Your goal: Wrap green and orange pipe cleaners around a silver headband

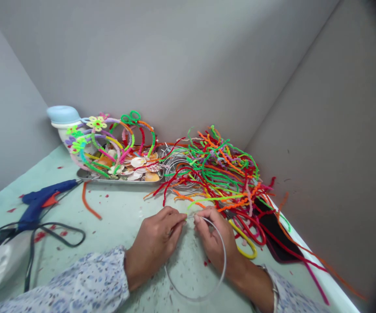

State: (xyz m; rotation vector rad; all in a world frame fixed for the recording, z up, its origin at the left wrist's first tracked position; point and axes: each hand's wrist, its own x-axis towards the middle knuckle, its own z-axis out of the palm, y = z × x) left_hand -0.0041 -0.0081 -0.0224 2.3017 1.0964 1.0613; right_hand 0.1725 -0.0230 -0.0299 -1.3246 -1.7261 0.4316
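A thin whitish wire hoop hangs below my fingers, its top running between both hands. My left hand is closed in a pinch at the hoop's upper left, where a small greenish bit shows at the fingertips. Thumb and fingers of my right hand pinch the wire a short gap away. Just beyond the fingers, a yellow-green pipe cleaner stretches across the edge of a tangled pile of coloured pipe cleaners. Part of the hoop is hidden behind my left hand.
Coiled wire lies under the pile's left side. A metal tray holds seashells and pipe-cleaner-wrapped hoops. On the left are a blue glue gun, its dark cord and a white-and-blue container. Yellow-handled scissors and a dark phone-like slab lie right.
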